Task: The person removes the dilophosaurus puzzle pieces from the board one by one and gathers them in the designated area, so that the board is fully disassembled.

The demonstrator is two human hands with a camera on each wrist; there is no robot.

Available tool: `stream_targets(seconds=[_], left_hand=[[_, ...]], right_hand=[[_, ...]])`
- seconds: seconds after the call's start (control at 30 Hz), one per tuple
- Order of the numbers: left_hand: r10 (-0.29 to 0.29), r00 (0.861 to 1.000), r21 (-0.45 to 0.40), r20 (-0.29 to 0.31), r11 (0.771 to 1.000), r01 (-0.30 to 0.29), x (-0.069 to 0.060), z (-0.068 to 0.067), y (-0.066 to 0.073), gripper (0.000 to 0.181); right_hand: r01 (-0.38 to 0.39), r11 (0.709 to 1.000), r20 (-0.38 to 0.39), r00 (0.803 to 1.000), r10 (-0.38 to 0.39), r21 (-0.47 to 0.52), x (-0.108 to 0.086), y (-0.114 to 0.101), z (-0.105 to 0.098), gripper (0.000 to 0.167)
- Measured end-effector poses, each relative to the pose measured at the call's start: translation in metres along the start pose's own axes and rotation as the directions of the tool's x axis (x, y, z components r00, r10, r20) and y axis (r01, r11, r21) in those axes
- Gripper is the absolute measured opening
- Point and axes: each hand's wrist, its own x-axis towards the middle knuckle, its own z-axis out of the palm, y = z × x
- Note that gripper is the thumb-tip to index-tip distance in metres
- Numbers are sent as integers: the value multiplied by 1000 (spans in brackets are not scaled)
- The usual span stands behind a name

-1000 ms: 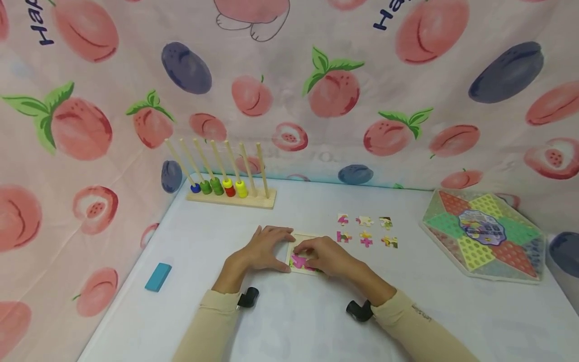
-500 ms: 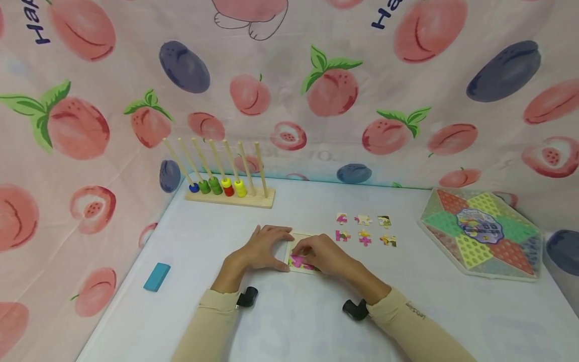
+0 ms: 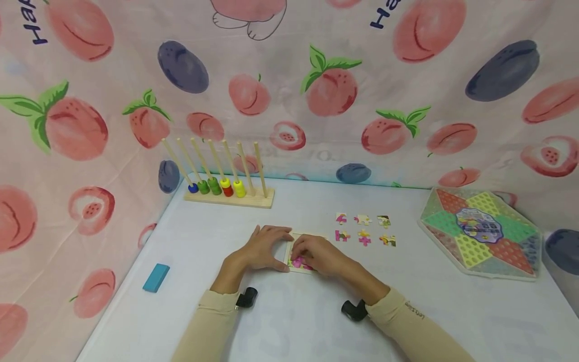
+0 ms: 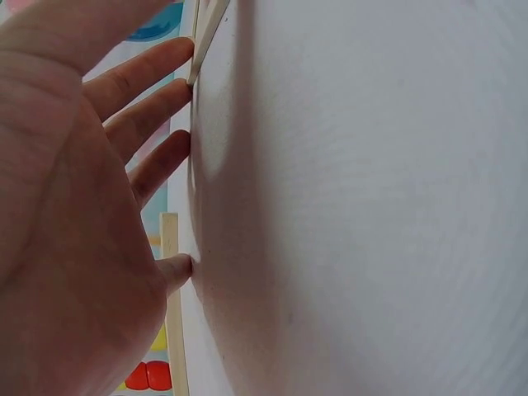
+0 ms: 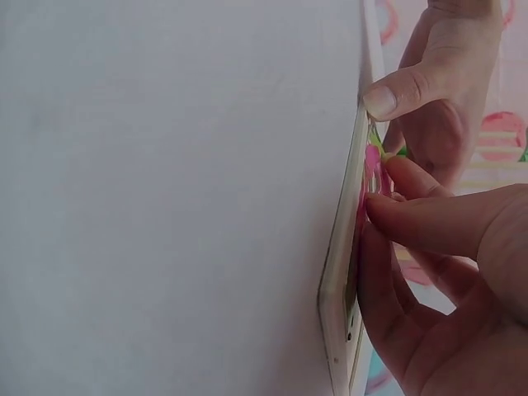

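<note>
A small square puzzle tray [image 3: 288, 260] with a pale wooden rim lies on the table, pink and green pieces in its near part. My left hand [image 3: 264, 247] rests at its left side, thumb at the near corner and index finger at the far one. In the left wrist view, the left hand's other fingers [image 4: 153, 128] reach out fairly straight to the tabletop. My right hand [image 3: 322, 255] bends over the tray and pinches a pink puzzle piece [image 5: 373, 158] between thumb and fingertips, down at the tray. The fingers hide part of that piece.
Several loose puzzle pieces [image 3: 364, 238] lie in two rows right of the tray. A wooden bead rack [image 3: 228, 199] stands at the back left. A blue block [image 3: 156, 278] lies at the left, and a hexagonal game board [image 3: 479, 231] at the right. A fruit-print cloth [image 3: 289, 100] hangs behind.
The right fingertips have shifted slightly over the pink piece and come down closer to it. My left hand has stayed at the tray's side. The view has drifted a little.
</note>
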Motion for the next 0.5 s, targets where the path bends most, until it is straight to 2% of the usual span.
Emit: stream_targets(seconds=[0.3,0.4,0.5], left_hand=[[1,1000,-6,-8,1000,-1,-1,0,0,69],[4,1000,-3,-9,1000,-4,-1,0,-1,69],[6,1000,-4,-5,1000,-6,-1,0,-2,70]], right_hand=[[15,997,2,1000,-15,-75,3,-2,0,20],[3,999,11,1000,-3,-52,4,-1,-2,20],[-13,1000,26,1000,13,12,4,0,-4,19]])
